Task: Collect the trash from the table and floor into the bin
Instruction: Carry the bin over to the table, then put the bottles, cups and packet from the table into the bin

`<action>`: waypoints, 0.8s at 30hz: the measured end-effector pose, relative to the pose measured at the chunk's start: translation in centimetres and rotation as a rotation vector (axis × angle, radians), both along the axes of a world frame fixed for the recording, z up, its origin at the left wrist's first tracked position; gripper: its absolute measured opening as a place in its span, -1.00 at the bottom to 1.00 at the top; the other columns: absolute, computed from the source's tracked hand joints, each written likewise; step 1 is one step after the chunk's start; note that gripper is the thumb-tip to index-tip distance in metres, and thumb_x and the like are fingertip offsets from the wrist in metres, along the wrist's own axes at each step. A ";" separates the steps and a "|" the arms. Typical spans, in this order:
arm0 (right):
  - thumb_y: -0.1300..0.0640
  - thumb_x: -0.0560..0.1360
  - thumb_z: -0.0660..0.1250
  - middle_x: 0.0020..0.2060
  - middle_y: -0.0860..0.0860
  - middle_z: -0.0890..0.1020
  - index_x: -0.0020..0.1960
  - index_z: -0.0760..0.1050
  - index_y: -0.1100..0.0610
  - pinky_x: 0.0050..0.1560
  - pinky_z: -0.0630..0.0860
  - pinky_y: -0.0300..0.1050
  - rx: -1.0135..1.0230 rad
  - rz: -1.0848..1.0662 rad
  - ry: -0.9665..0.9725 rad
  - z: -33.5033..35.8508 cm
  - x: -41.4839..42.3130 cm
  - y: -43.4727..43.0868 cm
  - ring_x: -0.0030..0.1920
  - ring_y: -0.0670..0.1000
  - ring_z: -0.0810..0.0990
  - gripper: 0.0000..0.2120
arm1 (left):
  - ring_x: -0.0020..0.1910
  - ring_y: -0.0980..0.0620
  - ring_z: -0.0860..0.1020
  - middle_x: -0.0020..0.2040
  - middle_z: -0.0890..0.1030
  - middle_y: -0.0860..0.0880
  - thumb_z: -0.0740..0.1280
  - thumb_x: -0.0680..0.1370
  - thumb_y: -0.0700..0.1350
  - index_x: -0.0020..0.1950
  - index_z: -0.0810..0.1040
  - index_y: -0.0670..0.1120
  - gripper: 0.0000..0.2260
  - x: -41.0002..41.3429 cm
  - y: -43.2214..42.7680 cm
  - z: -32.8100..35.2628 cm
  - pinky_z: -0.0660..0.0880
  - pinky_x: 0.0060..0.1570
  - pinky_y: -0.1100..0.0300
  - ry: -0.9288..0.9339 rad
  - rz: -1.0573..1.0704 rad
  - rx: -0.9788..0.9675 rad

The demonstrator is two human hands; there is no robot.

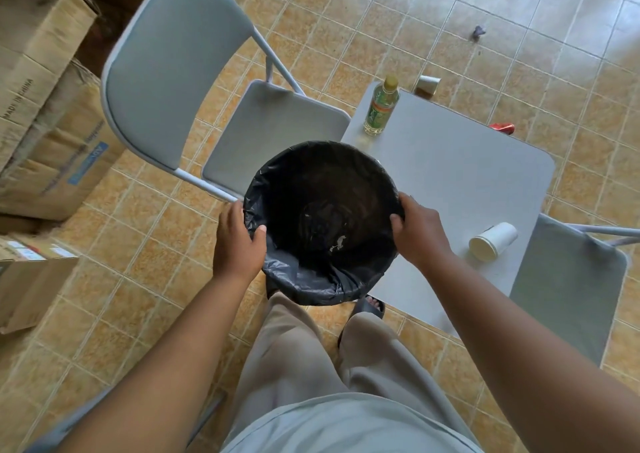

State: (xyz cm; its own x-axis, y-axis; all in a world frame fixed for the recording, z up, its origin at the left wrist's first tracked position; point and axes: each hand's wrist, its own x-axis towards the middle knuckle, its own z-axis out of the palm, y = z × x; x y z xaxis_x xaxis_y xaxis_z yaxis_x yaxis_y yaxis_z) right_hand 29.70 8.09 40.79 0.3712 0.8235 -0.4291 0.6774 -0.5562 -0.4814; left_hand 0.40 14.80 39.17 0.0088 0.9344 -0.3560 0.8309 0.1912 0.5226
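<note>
Clasping the black-lined bin (304, 283) by its rim, the left grip (239, 241) and right grip (420, 233) are curling over opposite sides, beside the bench (450, 182). A bottle (381, 106) is standing and a paper cup (493, 241) is lying on the bench; a red can (502, 127) is lying on the floor (381, 20) beyond.

Crinkled glossy black plastic liner (298, 279) in the bin; matt grey table (450, 175); clear plastic bottle (380, 108); paper cup (493, 241); rough cardboard boxes (38, 106) left.

The person wears a pale shirt (346, 428), beige trousers (294, 355), dark sandals (367, 310).
</note>
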 end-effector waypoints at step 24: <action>0.22 0.56 0.29 0.04 0.19 0.55 0.21 0.47 0.25 -0.04 0.50 0.04 -0.209 0.474 -0.242 -17.2 7.0 17.5 0.15 0.26 0.55 -0.76 | 0.61 -0.18 0.00 0.62 0.04 -0.21 0.10 0.60 0.26 0.60 0.02 -0.24 -0.23 8.0 9.3 -3.3 0.00 0.56 -0.15 0.373 -0.786 0.430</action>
State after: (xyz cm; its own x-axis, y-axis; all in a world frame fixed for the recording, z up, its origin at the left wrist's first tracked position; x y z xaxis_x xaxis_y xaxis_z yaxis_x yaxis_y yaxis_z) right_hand 36.67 25.63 23.59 0.0900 0.8306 -0.5496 0.9535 -0.2313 -0.1934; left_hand 8.35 24.09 35.88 0.6420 0.7612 -0.0917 0.7666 -0.6351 0.0950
